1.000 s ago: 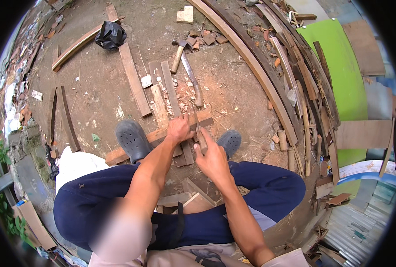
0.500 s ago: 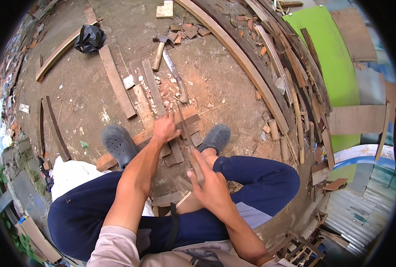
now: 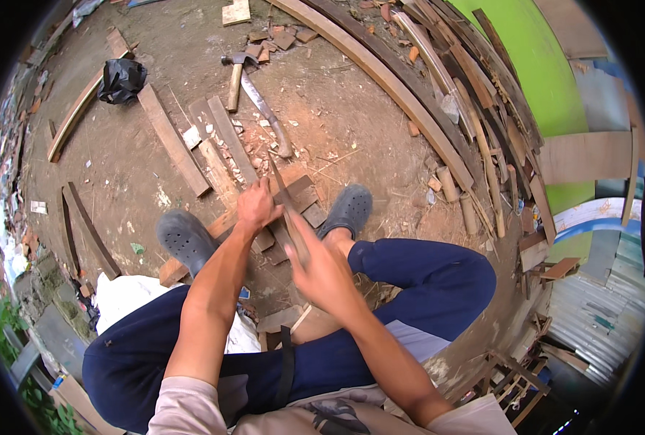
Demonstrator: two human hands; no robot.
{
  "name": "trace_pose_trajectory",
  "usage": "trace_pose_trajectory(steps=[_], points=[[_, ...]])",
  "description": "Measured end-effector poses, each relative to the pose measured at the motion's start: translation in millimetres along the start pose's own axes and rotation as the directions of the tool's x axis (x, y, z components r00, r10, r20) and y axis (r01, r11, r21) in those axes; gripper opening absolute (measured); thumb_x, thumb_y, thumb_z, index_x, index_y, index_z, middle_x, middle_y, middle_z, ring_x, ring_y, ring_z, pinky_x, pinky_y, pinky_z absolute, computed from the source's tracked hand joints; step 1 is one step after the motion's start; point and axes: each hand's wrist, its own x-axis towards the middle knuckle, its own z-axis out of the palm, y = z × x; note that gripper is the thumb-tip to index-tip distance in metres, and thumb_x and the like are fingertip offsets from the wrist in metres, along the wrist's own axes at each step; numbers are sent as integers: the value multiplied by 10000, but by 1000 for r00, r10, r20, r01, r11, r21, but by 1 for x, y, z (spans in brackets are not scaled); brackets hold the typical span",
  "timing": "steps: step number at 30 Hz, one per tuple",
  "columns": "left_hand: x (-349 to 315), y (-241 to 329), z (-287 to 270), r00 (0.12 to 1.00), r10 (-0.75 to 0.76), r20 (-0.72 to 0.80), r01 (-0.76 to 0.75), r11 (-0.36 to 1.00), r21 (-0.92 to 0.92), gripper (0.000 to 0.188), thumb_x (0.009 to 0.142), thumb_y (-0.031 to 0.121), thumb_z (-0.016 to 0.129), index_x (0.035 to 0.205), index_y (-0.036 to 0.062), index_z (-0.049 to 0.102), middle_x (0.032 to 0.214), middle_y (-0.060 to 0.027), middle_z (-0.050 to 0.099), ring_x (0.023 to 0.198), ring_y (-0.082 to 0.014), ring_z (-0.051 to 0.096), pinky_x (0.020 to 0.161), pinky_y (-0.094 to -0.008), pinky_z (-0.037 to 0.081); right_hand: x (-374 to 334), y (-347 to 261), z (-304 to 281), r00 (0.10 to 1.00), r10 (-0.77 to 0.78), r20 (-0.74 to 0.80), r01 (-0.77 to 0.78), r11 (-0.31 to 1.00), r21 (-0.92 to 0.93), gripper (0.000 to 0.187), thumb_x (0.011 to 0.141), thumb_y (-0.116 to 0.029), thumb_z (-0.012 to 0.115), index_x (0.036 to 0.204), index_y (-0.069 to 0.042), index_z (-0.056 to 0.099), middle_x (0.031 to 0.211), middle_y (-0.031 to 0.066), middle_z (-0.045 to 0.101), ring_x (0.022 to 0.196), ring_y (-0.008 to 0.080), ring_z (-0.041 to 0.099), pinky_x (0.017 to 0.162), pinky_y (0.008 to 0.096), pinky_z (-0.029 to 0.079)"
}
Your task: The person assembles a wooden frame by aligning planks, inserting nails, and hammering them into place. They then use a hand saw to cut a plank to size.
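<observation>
Left hand [image 3: 256, 206] pins a thin wood strip [image 3: 283, 190]; blurred right hand [image 3: 321, 267] grips a blade [image 3: 296, 235], mid-chop; next stroke needs careful aim.

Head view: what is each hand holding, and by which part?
Left hand grips a thin wood strip at its lower end. Right hand is motion-blurred; it seems to hold a tool handle, but this cannot be told.

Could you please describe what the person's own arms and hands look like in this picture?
Both forearms are bare. The left hand and right hand wear no gloves, rings or watch. Short pale pinkish sleeves end near the elbows, at the bottom edge.
</observation>
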Motion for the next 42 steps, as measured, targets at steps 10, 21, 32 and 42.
trace_pose_trajectory(steps=[10,21,32,42], points=[[-6,-8,-4,1000,13,-13,-12,999,45,743,748,439,792,1256,-42,543,1099,-263,677,1020,-416,689,871,-477,573,-44,-20,-22,999,30,39,-33,996,84,623,949,-140,621,1516,-67,372,861,311,689,771,545,651,674,583,524],[-1,-9,-1,1000,7,27,-9,998,62,711,785,478,750,1236,-38,558,1048,-282,690,995,-447,692,851,-502,570,-65,-8,-13,999,24,-33,-19,990,136,594,992,-202,603,1543,-115,401,713,295,642,684,465,671,610,509,508],[-2,-4,-9,1000,31,0,-31,1000,2,667,731,373,767,1195,-62,567,1063,-289,681,979,-444,687,855,-498,570,-64,5,-5,999,-16,-39,20,996,90,623,970,-187,613,1543,-130,375,790,289,685,692,532,645,632,594,517],[0,0,-14,997,-30,69,30,1000,-8,692,764,438,753,1218,-53,575,1066,-289,680,976,-446,695,850,-508,573,-53,16,4,998,60,9,-60,998,7,655,987,-230,604,1589,-215,345,820,293,695,710,499,673,646,564,539]])
